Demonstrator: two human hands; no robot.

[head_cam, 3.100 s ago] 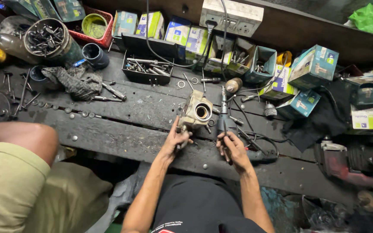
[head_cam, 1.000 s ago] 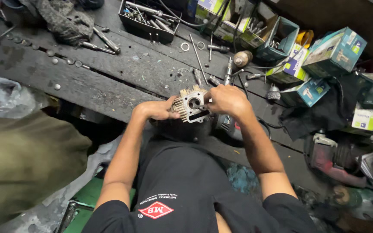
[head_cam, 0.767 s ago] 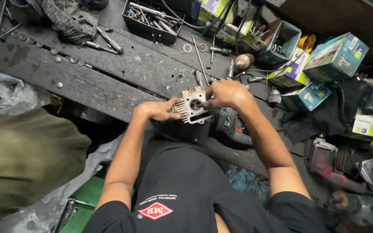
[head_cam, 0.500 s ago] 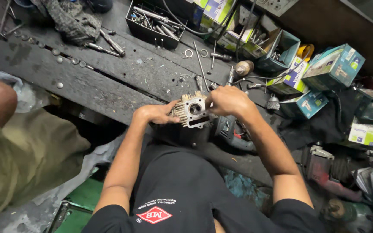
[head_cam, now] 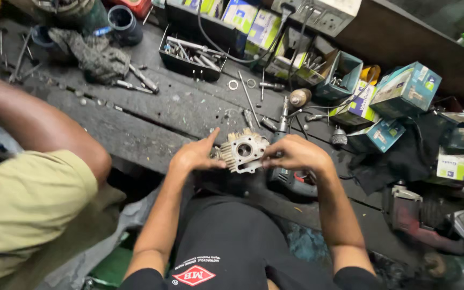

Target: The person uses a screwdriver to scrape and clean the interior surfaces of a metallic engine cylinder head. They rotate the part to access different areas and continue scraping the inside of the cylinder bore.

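In the head view, a finned grey metal engine part (head_cam: 244,152) with a round bore is held just above the near edge of the dark tabletop (head_cam: 135,126), at the centre of the frame. It is gripped at its nine o'clock side by the left hand (head_cam: 195,156), whose thumb presses the part while the index finger is stretched out toward twelve o'clock. At its three o'clock side the right hand (head_cam: 296,156) is closed on it, fingers curled. A power tool (head_cam: 292,180) lies just below the right hand. A black tray of bolts (head_cam: 193,55) is seen at eleven o'clock, well apart. Another person's arm (head_cam: 38,126) is seen at nine o'clock.
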